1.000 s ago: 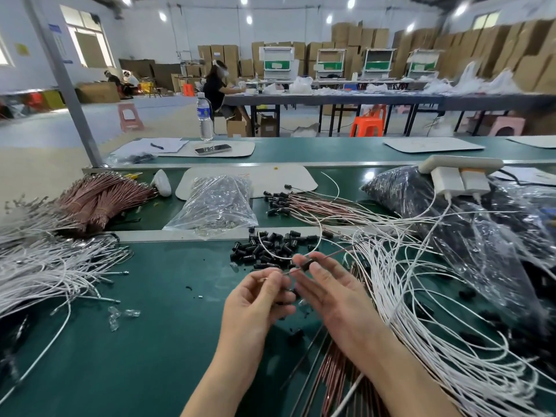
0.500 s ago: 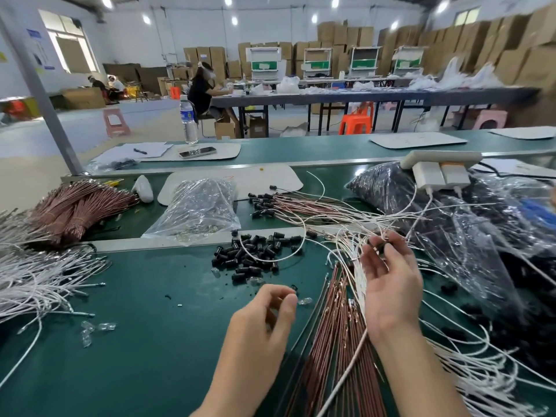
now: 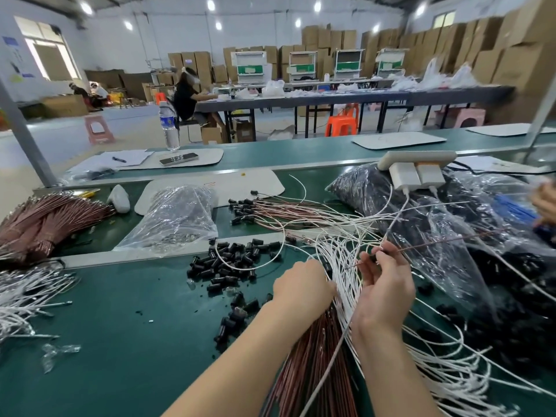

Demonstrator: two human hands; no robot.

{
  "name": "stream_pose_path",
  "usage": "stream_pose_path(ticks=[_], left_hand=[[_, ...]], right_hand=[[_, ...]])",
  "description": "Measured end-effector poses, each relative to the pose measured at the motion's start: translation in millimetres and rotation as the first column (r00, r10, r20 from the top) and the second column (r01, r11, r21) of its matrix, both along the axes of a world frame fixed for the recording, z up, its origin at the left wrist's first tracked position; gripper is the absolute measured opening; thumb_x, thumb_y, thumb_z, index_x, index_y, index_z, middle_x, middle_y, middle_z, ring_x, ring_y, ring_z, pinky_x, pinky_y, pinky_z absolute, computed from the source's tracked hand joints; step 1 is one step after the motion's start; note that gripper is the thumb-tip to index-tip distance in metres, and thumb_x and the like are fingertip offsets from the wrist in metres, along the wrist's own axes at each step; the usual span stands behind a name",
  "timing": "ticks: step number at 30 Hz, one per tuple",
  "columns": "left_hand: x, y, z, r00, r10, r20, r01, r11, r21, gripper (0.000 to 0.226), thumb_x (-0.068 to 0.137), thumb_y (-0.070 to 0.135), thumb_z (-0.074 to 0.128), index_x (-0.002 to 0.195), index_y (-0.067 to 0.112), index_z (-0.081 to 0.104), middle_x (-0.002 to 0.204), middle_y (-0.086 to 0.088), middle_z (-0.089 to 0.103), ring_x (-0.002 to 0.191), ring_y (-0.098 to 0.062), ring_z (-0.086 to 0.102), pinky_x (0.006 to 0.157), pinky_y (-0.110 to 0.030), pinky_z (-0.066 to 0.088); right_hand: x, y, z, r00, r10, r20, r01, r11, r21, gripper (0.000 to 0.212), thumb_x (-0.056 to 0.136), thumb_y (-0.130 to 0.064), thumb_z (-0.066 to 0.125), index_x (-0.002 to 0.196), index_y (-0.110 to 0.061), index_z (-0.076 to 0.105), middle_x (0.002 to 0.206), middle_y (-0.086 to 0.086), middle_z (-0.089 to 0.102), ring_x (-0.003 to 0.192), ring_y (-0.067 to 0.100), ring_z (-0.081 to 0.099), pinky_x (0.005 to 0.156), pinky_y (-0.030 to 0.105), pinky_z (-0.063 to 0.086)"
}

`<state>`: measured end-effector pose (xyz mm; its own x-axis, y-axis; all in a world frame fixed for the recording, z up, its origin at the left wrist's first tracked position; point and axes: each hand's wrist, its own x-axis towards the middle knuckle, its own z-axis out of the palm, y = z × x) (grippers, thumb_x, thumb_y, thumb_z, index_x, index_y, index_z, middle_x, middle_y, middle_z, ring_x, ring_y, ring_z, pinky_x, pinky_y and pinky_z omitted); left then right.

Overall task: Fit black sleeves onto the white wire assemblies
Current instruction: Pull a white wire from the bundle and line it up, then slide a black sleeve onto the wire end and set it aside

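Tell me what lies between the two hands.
In the head view, a fan of white wires fills the gap between the left hand and the right hand, which pinches a brown wire.

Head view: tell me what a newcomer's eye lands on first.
The tangle of thin white wires covers the right half of the green bench top. The right hand pinches a small black sleeve on a wire; loose black cylindrical sleeves lie heaped left of the left hand.

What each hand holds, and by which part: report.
Right hand pinches a thin wire near its end, at a black sleeve. Left hand is among white wires; grip hidden.
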<state>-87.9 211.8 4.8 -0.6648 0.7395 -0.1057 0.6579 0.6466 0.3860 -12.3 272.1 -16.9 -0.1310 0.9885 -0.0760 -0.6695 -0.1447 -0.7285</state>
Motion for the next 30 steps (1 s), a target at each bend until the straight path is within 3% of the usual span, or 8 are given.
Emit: stream_pose_path(ticks=[3,7,11,17,23,27,29,30], left_hand=[[5.2,9.8,3.6,0.999,0.038,0.021,-0.037,0.998,-0.060,0.034,0.097,0.023,0.055,0.068,0.014,0.040,0.098,-0.014,0.065,0.092,-0.034,0.064,0.072,-0.035,0.045],[6.5,9.3,10.5,0.995,0.029,0.092,-0.021,0.996,-0.084,0.029,0.096,0.020,0.054,0.071,0.011,0.041,0.083,-0.012,0.059,0.078,-0.031,0.055,0.070,-0.035,0.046],[1.0,-7.8,37.1,0.942,-0.007,0.334,-0.078,0.967,0.241,0.025,0.100,0.022,0.049,0.079,0.009,0.053,0.073,-0.010,0.057,0.063,-0.022,0.052,0.066,-0.038,0.054],[-39.5,-87.8,94.3,0.912,0.071,0.404,-0.371,0.561,0.740,0.017,0.102,0.023,0.053,0.093,0.010,0.061,0.083,-0.006,0.070,0.051,-0.003,0.061,0.049,-0.019,0.051],[-80.5,-193.2,44.8,0.652,0.227,0.723,-0.755,0.275,0.595,0.025,0.102,0.020,0.056,0.085,0.003,0.061,0.076,-0.010,0.063,0.048,-0.009,0.062,0.041,-0.019,0.051],[-73.5,-229.9,-10.8,0.515,0.315,0.798,-0.852,0.287,0.437,0.030,0.102,0.018,0.056,0.111,-0.010,0.059,0.086,-0.020,0.070,0.060,-0.024,0.069,0.042,-0.026,0.055],[-61.8,-237.1,-29.3,0.605,0.465,0.646,-0.796,0.372,0.478,0.038,0.101,0.015,0.059,0.135,0.001,0.051,0.088,-0.016,0.069,0.059,-0.027,0.069,0.050,-0.038,0.060],[-53.1,-237.9,-34.1,0.708,0.537,0.458,-0.702,0.474,0.531,0.037,0.099,0.015,0.062,0.135,0.015,0.054,0.089,-0.008,0.070,0.062,-0.025,0.069,0.060,-0.043,0.061]], right_hand=[[-1.3,1.2,0.8,1.000,-0.003,-0.012,0.003,1.000,-0.018,0.017,0.096,0.000,0.055,0.100,-0.013,0.066,0.080,-0.004,0.068,0.071,0.010,0.068,0.069,0.018,0.055],[0.5,1.6,1.9,1.000,0.003,-0.029,-0.004,1.000,-0.031,0.019,0.097,0.001,0.054,0.098,-0.013,0.065,0.079,-0.003,0.067,0.068,0.009,0.067,0.068,0.018,0.055],[5.6,1.3,3.5,0.993,0.070,-0.093,-0.075,0.996,-0.051,0.016,0.098,-0.001,0.054,0.102,-0.011,0.066,0.086,0.000,0.067,0.075,0.010,0.067,0.076,0.022,0.055],[9.1,-5.9,5.6,0.937,0.297,-0.183,-0.302,0.953,-0.003,0.017,0.098,-0.002,0.052,0.106,-0.009,0.065,0.088,0.004,0.069,0.079,0.014,0.069,0.076,0.024,0.058],[-1.2,-23.4,5.2,0.810,0.583,-0.066,-0.581,0.812,0.043,0.019,0.096,-0.002,0.054,0.110,-0.005,0.065,0.090,0.008,0.072,0.084,0.020,0.071,0.085,0.031,0.058],[-6.4,-31.5,2.6,0.755,0.656,-0.007,-0.656,0.755,0.005,0.022,0.092,-0.001,0.057,0.111,-0.005,0.066,0.091,0.008,0.073,0.083,0.019,0.072,0.084,0.032,0.056],[-7.3,-32.7,2.5,0.745,0.667,0.004,-0.667,0.745,-0.003,0.026,0.086,-0.002,0.061,0.111,-0.006,0.067,0.091,0.007,0.074,0.082,0.019,0.073,0.084,0.033,0.056],[-7.6,-33.1,2.4,0.745,0.667,0.014,-0.667,0.745,-0.006,0.025,0.087,-0.002,0.061,0.110,-0.007,0.067,0.091,0.007,0.074,0.082,0.019,0.073,0.084,0.034,0.056]])
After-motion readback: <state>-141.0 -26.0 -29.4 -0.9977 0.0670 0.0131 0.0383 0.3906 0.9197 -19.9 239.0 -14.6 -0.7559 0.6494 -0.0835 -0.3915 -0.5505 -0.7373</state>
